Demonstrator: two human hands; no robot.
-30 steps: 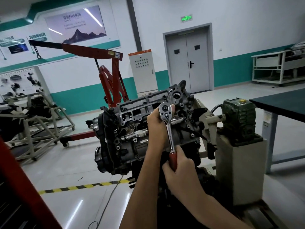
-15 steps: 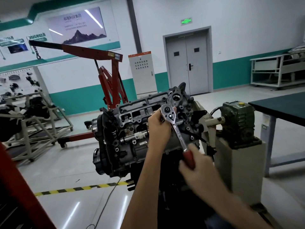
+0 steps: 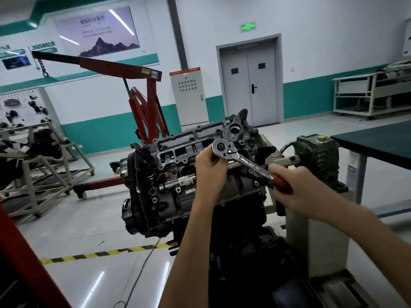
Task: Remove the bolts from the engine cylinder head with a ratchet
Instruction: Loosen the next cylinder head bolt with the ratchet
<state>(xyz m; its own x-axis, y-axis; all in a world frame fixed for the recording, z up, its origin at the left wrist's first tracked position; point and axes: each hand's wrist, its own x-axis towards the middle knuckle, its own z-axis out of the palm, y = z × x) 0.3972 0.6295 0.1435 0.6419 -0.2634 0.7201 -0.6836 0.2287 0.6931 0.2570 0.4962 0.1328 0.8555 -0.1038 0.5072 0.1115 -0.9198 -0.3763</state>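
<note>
At centre, the left hand (image 3: 209, 167) curled round the head of the ratchet (image 3: 242, 160) on the cylinder head (image 3: 178, 152), while the right hand (image 3: 295, 190) gripped its red handle toward four o'clock, apparently loosening a hidden bolt, with another swing due.

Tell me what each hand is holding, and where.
The ratchet: right hand grips its red handle, left hand holds its drive end at the cylinder head.

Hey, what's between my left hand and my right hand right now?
Head view: the chrome shank of the ratchet bridges the gap, left hand holding its head end, right hand gripping its red handle, with the cylinder head behind.
</note>
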